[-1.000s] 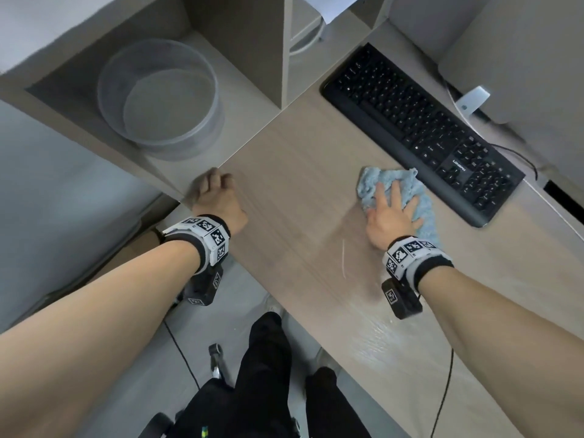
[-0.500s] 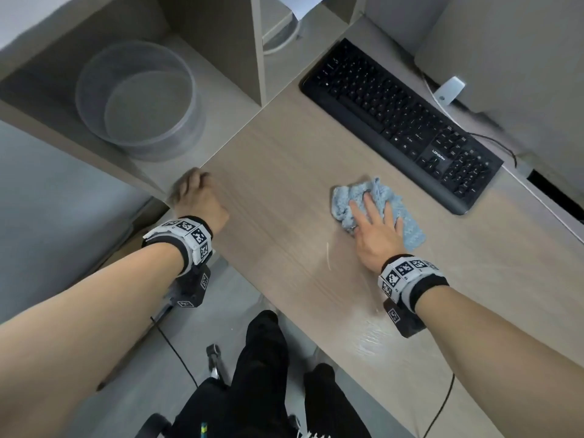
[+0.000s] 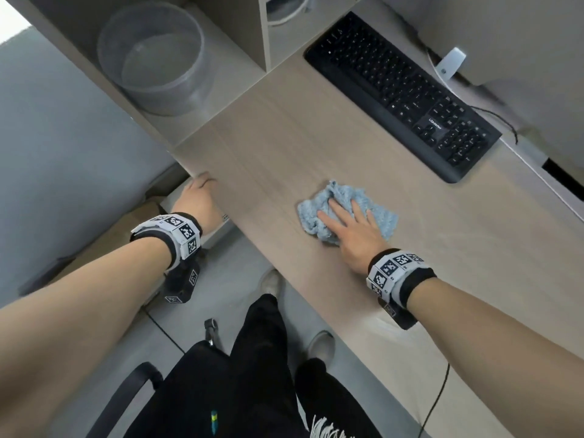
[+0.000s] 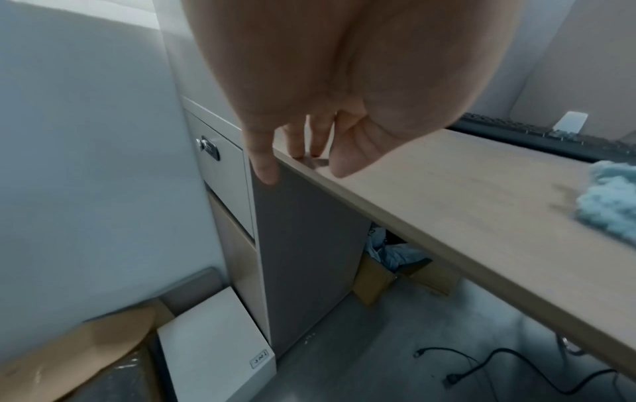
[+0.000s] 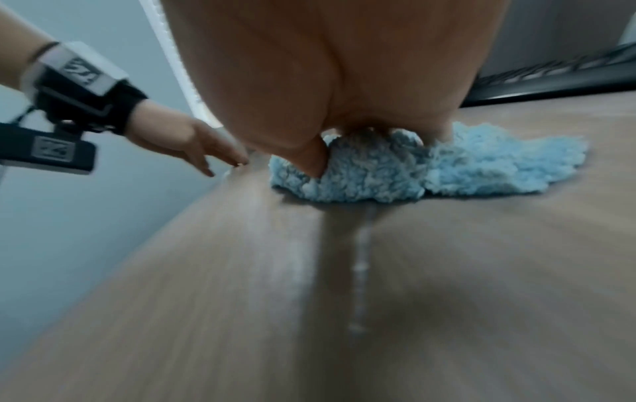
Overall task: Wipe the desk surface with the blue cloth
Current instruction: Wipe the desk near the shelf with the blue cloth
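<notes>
A fluffy light-blue cloth point(image 3: 376, 210) point(image 5: 395, 166) point(image 4: 609, 201) lies bunched on the pale wood desk point(image 3: 284, 147) point(image 5: 241, 272), short of the keyboard. My right hand point(image 3: 350, 226) lies flat on the cloth with straight, spread fingers and presses it onto the wood. A thin wet streak point(image 5: 361, 258) trails behind the cloth in the right wrist view. My left hand point(image 3: 199, 194) point(image 4: 302, 152) point(image 5: 203, 155) rests with straight fingertips on the desk's front left corner and holds nothing.
A black keyboard point(image 3: 401, 93) lies along the back of the desk. A clear round tub point(image 3: 151, 55) stands in the shelf at the far left. Under the desk are a drawer cabinet point(image 4: 223, 168), cardboard boxes point(image 4: 378, 277), cables point(image 4: 516, 367) and my legs point(image 3: 262, 358).
My right hand has slid the cloth left and toward the front edge, away from the keyboard. My left hand stays at the desk's left corner.
</notes>
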Demonstrator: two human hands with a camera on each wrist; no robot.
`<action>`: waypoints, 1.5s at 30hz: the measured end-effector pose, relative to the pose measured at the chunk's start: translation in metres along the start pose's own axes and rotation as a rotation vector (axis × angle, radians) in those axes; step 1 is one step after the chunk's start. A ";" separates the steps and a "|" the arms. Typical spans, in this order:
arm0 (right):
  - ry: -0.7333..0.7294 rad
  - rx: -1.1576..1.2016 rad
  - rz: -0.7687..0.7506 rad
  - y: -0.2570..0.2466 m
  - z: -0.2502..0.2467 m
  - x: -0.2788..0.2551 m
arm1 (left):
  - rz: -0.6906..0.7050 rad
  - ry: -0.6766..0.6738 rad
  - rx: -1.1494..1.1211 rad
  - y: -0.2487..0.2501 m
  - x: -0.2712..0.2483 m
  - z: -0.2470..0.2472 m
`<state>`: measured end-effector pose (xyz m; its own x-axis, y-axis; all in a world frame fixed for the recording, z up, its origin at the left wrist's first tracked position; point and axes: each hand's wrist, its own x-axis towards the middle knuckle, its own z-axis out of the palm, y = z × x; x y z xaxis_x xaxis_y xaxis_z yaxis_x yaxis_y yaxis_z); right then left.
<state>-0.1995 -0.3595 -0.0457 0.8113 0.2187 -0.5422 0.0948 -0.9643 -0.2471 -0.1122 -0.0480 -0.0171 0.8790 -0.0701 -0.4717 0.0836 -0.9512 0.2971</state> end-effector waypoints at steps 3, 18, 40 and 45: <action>0.047 0.039 0.135 0.010 -0.007 0.005 | -0.016 -0.004 0.012 0.001 0.000 0.001; -0.063 -0.234 -0.303 -0.077 0.007 0.034 | 0.017 -0.026 0.065 -0.013 0.008 -0.007; 0.076 0.228 0.514 0.064 -0.006 -0.035 | 0.195 0.010 0.152 0.084 0.057 0.012; 0.117 0.329 0.647 0.063 -0.035 0.013 | 0.293 -0.077 0.223 0.106 0.068 0.020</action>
<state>-0.1633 -0.4231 -0.0404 0.7042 -0.4145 -0.5764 -0.5873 -0.7962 -0.1451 -0.0526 -0.1594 -0.0342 0.8119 -0.3631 -0.4572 -0.2780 -0.9290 0.2442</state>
